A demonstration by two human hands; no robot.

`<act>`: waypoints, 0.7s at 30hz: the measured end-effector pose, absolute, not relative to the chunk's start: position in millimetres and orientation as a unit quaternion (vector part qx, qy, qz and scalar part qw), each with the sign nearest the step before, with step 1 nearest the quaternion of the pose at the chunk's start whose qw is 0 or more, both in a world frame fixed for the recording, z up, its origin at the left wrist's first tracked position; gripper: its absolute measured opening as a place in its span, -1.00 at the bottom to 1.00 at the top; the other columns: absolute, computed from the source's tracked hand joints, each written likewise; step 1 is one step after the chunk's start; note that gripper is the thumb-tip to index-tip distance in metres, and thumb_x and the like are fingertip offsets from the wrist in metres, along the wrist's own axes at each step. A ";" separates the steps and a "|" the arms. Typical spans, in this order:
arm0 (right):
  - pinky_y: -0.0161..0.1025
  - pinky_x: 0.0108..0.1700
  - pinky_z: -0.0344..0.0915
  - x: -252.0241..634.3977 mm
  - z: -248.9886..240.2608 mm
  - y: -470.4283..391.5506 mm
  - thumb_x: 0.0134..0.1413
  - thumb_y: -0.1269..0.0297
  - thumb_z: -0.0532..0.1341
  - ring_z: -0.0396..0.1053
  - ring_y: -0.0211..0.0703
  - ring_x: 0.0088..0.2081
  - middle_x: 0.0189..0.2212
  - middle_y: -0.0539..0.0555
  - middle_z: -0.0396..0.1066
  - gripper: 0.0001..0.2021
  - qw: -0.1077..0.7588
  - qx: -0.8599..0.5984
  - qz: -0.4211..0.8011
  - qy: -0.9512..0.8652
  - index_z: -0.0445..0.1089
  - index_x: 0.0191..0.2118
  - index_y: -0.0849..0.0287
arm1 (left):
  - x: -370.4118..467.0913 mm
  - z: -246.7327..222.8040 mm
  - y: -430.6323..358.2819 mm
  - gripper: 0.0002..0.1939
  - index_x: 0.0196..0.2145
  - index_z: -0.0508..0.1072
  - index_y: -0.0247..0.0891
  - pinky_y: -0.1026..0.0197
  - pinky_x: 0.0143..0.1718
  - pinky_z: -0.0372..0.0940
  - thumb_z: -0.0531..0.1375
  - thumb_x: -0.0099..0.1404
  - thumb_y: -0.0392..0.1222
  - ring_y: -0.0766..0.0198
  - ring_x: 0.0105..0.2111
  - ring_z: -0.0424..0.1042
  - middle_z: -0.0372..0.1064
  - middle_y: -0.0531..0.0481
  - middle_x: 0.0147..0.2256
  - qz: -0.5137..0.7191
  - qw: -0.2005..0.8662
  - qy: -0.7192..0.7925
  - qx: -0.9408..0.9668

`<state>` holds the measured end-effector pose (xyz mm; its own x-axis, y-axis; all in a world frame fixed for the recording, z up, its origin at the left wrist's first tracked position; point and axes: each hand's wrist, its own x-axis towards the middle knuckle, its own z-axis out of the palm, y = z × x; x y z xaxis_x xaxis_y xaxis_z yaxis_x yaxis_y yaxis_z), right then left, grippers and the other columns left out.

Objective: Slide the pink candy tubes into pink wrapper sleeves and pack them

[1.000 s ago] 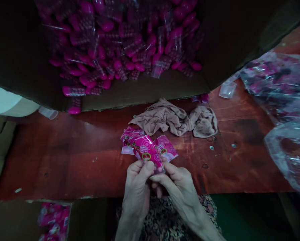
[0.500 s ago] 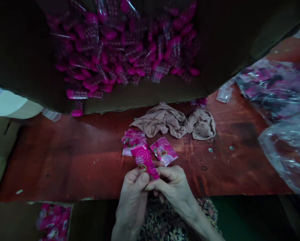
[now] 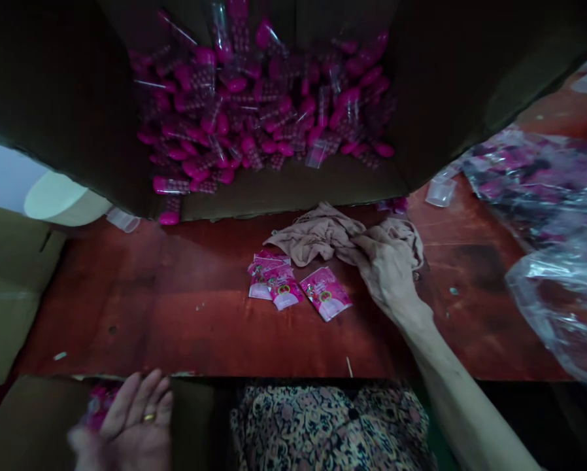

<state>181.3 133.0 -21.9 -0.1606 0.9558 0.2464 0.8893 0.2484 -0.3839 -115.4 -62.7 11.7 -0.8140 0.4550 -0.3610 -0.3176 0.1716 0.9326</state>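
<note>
At the lower left my left hand (image 3: pixel 139 418) is palm up with its fingers stretched out and nothing in them. It is over the edge of a low cardboard box in which pink packets (image 3: pixel 97 405) show. My right hand (image 3: pixel 389 268) is on a crumpled beige cloth (image 3: pixel 318 232), its fingers closed into the folds and the fingertips partly hidden. To the left of that hand lie a few overlapping pink packets (image 3: pixel 284 284) and a single pink packet (image 3: pixel 326 293), flat on the red table.
A large open carton (image 3: pixel 284 193) at the back holds many pink-capped clear tubes (image 3: pixel 234 124). Clear plastic bags (image 3: pixel 543 190) with pink contents lie at the right. A white bowl (image 3: pixel 65 203) and clear plastic cups (image 3: pixel 440 191) stand near the carton.
Both hands were together around a pink packet; it is now in neither hand. My left hand has moved down and left, opened; my right has reached forward and right onto the cloth.
</note>
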 end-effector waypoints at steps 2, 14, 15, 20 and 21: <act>-0.16 -0.31 0.24 175.6 -18.3 122.1 0.19 0.34 0.05 0.31 -0.08 -0.36 -0.37 0.16 0.36 -0.77 0.265 -0.610 0.071 -0.743 0.46 -0.31 0.24 | -84.7 15.7 -41.4 -0.59 -0.43 0.51 -0.24 0.28 -0.39 0.36 0.30 -0.13 0.15 0.25 -0.41 0.45 0.51 -0.02 -0.45 0.643 0.334 0.689 0.012; -0.26 -0.42 0.25 130.3 -40.5 59.4 0.11 0.42 0.16 0.28 -0.17 -0.42 -0.47 0.05 0.27 -0.88 0.348 -0.599 0.186 -0.697 0.43 -0.39 0.22 | -13.9 -1.2 7.8 -0.84 -0.39 0.53 -0.31 0.36 -0.39 0.33 0.29 0.05 -0.19 0.31 -0.43 0.46 0.53 -0.07 -0.43 0.588 0.498 0.615 0.166; -0.27 -0.44 0.24 131.2 -42.7 60.5 0.12 0.41 0.16 0.27 -0.17 -0.44 -0.49 0.04 0.26 -0.87 0.352 -0.599 0.181 -0.696 0.44 -0.40 0.22 | -12.6 -2.6 8.2 -0.85 -0.39 0.53 -0.30 0.36 -0.39 0.33 0.29 0.05 -0.19 0.32 -0.43 0.46 0.53 -0.07 -0.43 0.587 0.501 0.615 0.163; -0.29 -0.49 0.20 133.8 -41.9 63.7 0.13 0.41 0.15 0.24 -0.19 -0.49 -0.55 0.03 0.24 -0.82 0.376 -0.587 0.159 -0.699 0.47 -0.44 0.23 | -6.6 -6.1 7.9 -0.87 -0.38 0.53 -0.28 0.38 -0.40 0.31 0.28 0.08 -0.19 0.35 -0.43 0.45 0.53 -0.04 -0.43 0.572 0.514 0.617 0.168; -0.29 -0.49 0.21 133.9 -40.3 63.3 0.13 0.42 0.15 0.24 -0.19 -0.48 -0.54 0.04 0.25 -0.82 0.382 -0.584 0.154 -0.700 0.48 -0.43 0.23 | -5.1 -6.1 8.4 -0.86 -0.38 0.53 -0.28 0.38 -0.39 0.30 0.27 0.09 -0.18 0.35 -0.43 0.45 0.53 -0.03 -0.42 0.565 0.518 0.617 0.179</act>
